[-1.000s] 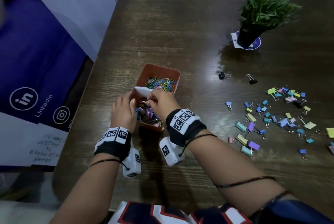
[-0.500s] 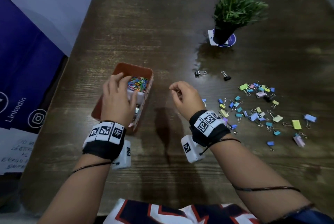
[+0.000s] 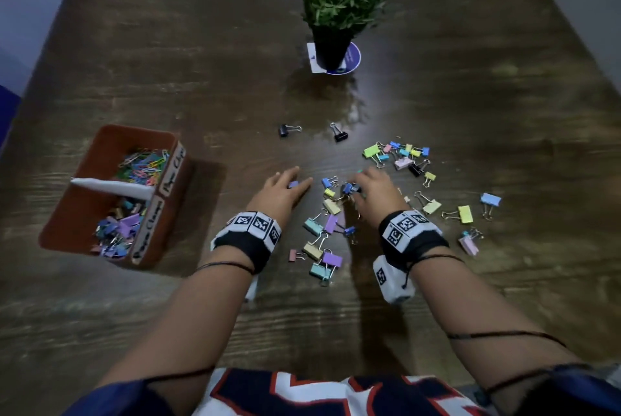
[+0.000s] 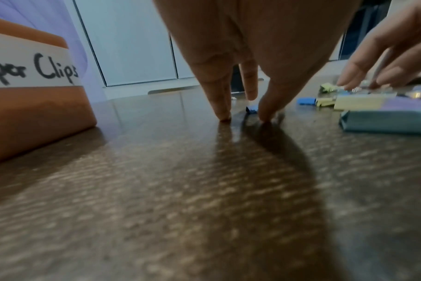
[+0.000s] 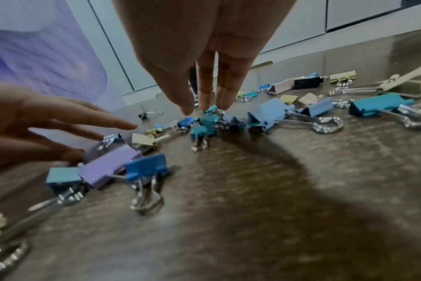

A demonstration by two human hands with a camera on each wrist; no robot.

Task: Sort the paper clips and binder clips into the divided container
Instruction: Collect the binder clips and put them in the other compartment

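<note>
The brown divided container (image 3: 111,137) stands at the left, with coloured paper clips (image 3: 142,165) in its far part and binder clips (image 3: 116,231) in the near part, split by a white divider (image 3: 111,185). Loose binder clips (image 3: 403,155) in pastel colours lie scattered on the table's right half. My left hand (image 3: 295,182) reaches down with straight fingers, its fingertips (image 4: 222,116) touching the table around a small blue binder clip (image 4: 252,109). My right hand (image 3: 353,185) points its straight fingers down onto a bunch of blue and teal binder clips (image 5: 208,121). Neither hand holds anything.
A potted plant (image 3: 339,2) on a round coaster stands at the back centre. Two black binder clips (image 3: 285,130) lie apart from the pile, in front of the plant. The container's side carries a white label (image 4: 31,68) reading "Clips". The dark wooden table (image 3: 201,46) stretches away behind.
Both hands have left the container and moved right to the loose binder clips. The right hand went first; the left hand let go of the container's rim and followed.
</note>
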